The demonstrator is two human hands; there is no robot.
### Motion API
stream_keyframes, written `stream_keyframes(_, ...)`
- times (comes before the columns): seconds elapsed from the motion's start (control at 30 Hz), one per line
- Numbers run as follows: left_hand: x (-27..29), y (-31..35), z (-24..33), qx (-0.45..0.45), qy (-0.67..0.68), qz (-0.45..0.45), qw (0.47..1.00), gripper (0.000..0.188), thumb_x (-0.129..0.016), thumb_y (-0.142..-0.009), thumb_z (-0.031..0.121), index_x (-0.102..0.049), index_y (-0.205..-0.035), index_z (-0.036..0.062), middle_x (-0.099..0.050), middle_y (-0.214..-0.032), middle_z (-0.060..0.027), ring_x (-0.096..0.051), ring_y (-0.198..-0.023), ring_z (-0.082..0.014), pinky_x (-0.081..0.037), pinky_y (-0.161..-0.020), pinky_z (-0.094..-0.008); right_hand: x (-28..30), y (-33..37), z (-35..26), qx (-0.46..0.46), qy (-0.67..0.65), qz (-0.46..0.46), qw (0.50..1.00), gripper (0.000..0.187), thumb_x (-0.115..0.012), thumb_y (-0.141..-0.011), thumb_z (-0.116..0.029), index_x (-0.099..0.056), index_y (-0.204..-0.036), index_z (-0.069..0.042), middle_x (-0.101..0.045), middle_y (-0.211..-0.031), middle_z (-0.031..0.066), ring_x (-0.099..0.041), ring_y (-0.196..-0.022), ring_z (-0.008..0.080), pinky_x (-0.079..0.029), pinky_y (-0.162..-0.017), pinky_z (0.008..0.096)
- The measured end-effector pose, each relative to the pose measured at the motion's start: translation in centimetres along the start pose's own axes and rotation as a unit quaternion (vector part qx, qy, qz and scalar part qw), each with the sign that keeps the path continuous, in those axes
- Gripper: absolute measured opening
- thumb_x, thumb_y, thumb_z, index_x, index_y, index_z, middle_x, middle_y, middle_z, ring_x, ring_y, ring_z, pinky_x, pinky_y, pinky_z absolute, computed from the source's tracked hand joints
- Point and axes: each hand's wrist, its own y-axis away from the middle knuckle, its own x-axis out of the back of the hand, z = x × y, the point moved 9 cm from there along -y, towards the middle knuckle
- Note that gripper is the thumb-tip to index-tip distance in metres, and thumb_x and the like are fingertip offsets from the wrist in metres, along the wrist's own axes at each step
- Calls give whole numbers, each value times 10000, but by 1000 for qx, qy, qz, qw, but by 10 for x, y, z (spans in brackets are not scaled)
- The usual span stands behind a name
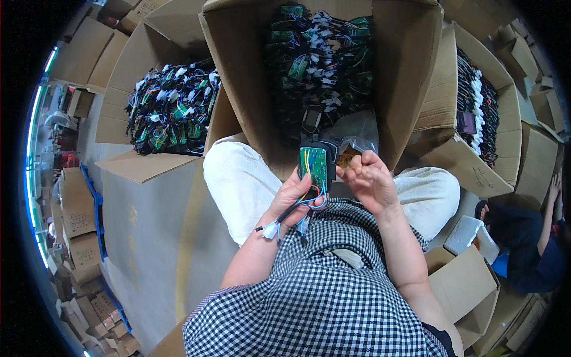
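In my left hand [286, 197] is a green circuit board [317, 162] set in a black housing, gripped with the thumb along its near left edge. Red, yellow, blue and black wires run from the board and loop over my fingers. Their white connector [270, 230] hangs beside my left wrist. My right hand [373, 184] is raised just right of the board, fingers curled and pinched together; whatever lies between them is too small to make out. Right behind it sits a clear plastic bag [360, 144] with small orange-brown pieces inside. A black device with a grey screen [311, 119] lies beyond the board.
A tall cardboard box [410, 71] before me holds many wired boards [297, 65]. Similar boxes stand left [116, 113] and right [496, 178], also filled with wired boards. Another person [529, 244] sits at the far right, near an open carton [464, 279].
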Motion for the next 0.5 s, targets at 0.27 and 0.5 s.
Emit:
stream_keyframes(0.27,-11,-3,28,-13,-168,75,983,424,-581,-923,214,-389,-1284,101,-582,-1043,-103,-544,-683,-139,-453,-584,-243,22,55,27,-401,379,-247,796,472,-634,-859,-117,-508,-1307,-37,-682,-985,165,-613,-547,125,-514,-568,230)
stream_keyframes(0.5,-28,-3,29,31,-368,124,921,431,-618,-907,214,-414,-1267,94,-592,-885,-46,-558,-653,-121,-472,-599,-251,-18,3,-65,96,188,-95,973,764,-774,-688,-438,-510,-1322,-103,-406,-1408,203,-301,-1362,345,-163,-1146,437)
